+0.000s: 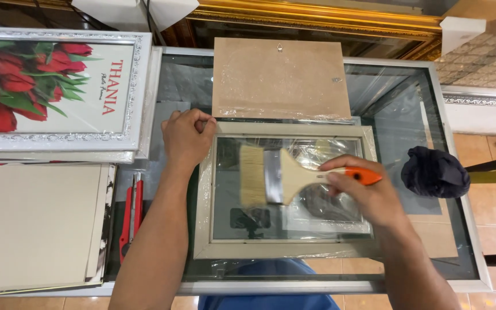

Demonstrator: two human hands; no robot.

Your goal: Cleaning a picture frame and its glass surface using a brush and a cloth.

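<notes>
Nearest the camera, the lower rail of a pale wooden picture frame [285, 250] lies flat on the glass-topped table [460, 247], its glass pane facing up and clear film wrinkled along its edges. The right hand [363, 192] holds a wide flat paintbrush [276, 177] over that pane: its fingers [340, 166] are curled and pinching the orange handle, the pale bristles pointing left and resting on the glass. The left hand [186, 138] sits on the frame's upper left corner, fingers folded into a loose fist, pressing down. Left of the forearm lie red-handled pliers [131, 215] beside a stack of beige boards [35, 224]. A dark cloth [434, 172] lies at the right. Farther off, a brown backing board [279, 77] rests beyond the frame, and a silver-framed tulip print [58, 86] lies at the far left.
</notes>
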